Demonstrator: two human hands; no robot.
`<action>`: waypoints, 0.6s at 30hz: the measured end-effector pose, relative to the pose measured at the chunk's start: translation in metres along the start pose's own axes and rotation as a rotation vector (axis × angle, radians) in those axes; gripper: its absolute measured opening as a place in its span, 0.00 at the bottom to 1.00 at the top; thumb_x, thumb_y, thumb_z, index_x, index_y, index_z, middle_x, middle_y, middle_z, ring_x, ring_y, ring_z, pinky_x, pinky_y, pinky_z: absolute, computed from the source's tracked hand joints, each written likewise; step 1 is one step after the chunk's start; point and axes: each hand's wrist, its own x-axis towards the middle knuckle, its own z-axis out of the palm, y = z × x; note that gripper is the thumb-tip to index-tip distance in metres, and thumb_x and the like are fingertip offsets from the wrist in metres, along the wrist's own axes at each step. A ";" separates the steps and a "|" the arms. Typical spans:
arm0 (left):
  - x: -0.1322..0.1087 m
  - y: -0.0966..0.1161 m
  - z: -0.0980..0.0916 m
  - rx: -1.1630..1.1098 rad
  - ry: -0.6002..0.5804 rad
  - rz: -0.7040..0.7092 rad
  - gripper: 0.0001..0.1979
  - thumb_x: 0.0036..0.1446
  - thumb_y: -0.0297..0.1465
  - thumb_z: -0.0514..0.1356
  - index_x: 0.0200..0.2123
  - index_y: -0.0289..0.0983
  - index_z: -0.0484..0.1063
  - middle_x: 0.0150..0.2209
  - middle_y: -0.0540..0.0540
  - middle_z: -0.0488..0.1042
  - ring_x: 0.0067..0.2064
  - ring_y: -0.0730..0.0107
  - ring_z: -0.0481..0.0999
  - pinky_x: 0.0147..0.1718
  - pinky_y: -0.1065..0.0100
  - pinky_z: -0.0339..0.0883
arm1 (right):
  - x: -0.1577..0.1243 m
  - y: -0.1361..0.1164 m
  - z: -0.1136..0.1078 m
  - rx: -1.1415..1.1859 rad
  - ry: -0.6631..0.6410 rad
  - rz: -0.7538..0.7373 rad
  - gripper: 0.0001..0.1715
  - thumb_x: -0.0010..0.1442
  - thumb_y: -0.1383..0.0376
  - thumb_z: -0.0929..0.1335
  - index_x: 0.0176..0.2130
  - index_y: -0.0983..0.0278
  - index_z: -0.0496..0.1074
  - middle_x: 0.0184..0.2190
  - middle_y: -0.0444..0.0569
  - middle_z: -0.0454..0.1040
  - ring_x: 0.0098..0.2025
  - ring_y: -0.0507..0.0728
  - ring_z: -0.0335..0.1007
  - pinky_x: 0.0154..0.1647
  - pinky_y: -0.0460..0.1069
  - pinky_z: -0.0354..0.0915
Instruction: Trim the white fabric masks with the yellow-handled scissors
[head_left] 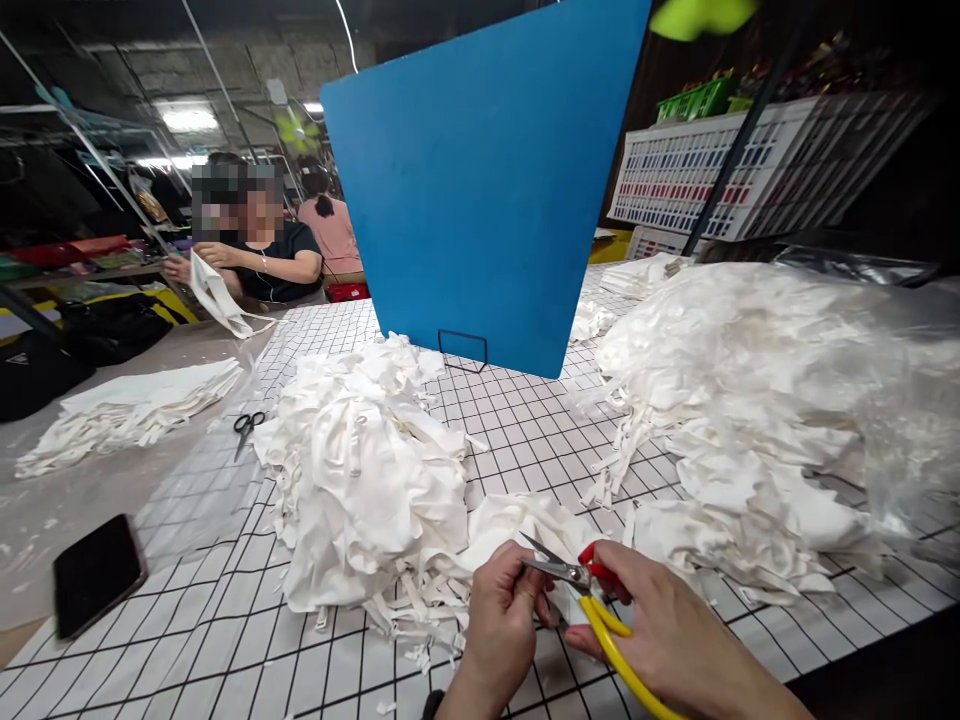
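Note:
My right hand (637, 590) is closed around a pair of scissors (577, 575) with red and yellow handles. Their blades stand apart and point left, across the top of my left hand (506, 610). The fingers of that left hand are pinched on a white fabric piece (517, 520), which spreads out just behind both hands; the exact spot gripped is partly hidden. Left of my hands rises a heap of white fabric pieces (360, 470) with narrow straps, and scraps lie along its lower edge.
A blue board (480, 190) stands upright on the gridded tablecloth (517, 430). White pieces in clear plastic (750, 340) fill the right. Black scissors (246, 430), a phone (99, 576) and a flat fabric stack (135, 405) lie left. A co-worker (270, 260) holds white fabric beyond.

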 end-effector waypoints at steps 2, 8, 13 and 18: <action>-0.001 -0.001 0.000 -0.009 0.003 -0.007 0.14 0.62 0.37 0.57 0.27 0.35 0.69 0.28 0.50 0.66 0.21 0.79 0.68 0.22 0.75 0.64 | 0.000 -0.001 0.000 -0.005 0.007 -0.008 0.23 0.46 0.50 0.74 0.36 0.58 0.66 0.33 0.44 0.74 0.34 0.58 0.69 0.33 0.49 0.62; -0.001 -0.001 0.000 -0.051 -0.024 -0.032 0.15 0.60 0.39 0.58 0.26 0.35 0.69 0.28 0.50 0.66 0.19 0.80 0.67 0.20 0.75 0.63 | -0.001 -0.001 0.001 -0.015 0.019 -0.025 0.21 0.46 0.49 0.74 0.33 0.58 0.67 0.30 0.44 0.74 0.31 0.57 0.69 0.31 0.48 0.61; 0.000 0.002 0.000 -0.072 -0.040 -0.055 0.17 0.60 0.41 0.58 0.26 0.34 0.70 0.28 0.50 0.67 0.19 0.81 0.67 0.19 0.75 0.62 | 0.000 -0.001 0.001 -0.031 0.021 -0.035 0.19 0.47 0.49 0.74 0.31 0.58 0.69 0.27 0.44 0.74 0.27 0.55 0.66 0.27 0.47 0.58; -0.001 0.000 -0.002 -0.110 -0.062 -0.094 0.17 0.59 0.42 0.58 0.27 0.33 0.70 0.28 0.49 0.68 0.18 0.80 0.67 0.19 0.75 0.61 | 0.000 0.000 0.002 -0.066 0.005 -0.051 0.18 0.50 0.48 0.71 0.28 0.59 0.69 0.25 0.43 0.73 0.26 0.55 0.65 0.27 0.47 0.57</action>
